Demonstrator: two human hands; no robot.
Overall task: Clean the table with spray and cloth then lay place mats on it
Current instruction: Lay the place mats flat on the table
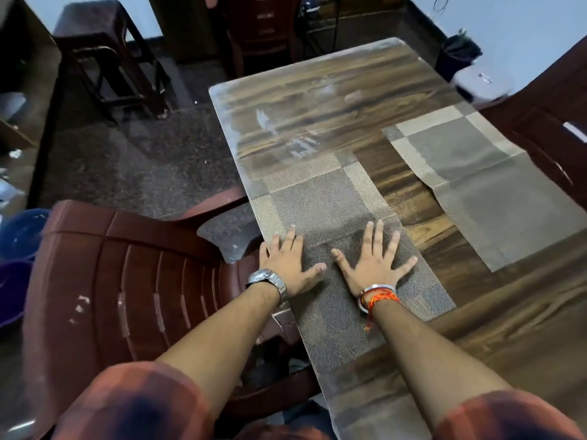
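Note:
A woven grey-and-beige place mat (320, 198) lies along the left edge of the wooden table (333, 90). Both my hands rest flat on it, fingers spread. My left hand (287, 262) presses near the mat's left edge, a metal watch on its wrist. My right hand (373, 260) presses the mat's middle, a bangle and orange thread on its wrist. A second place mat (476, 173) of the same pattern lies flat at the table's right side, apart from both hands. No spray bottle or cloth is in view.
A brown plastic chair (127, 281) stands against the table's left edge, under my left arm. Another brown chair (546, 122) is at the right. A dark stool (108, 58) stands on the floor at far left, a bin (457, 55) and a white appliance (482, 82) at far right.

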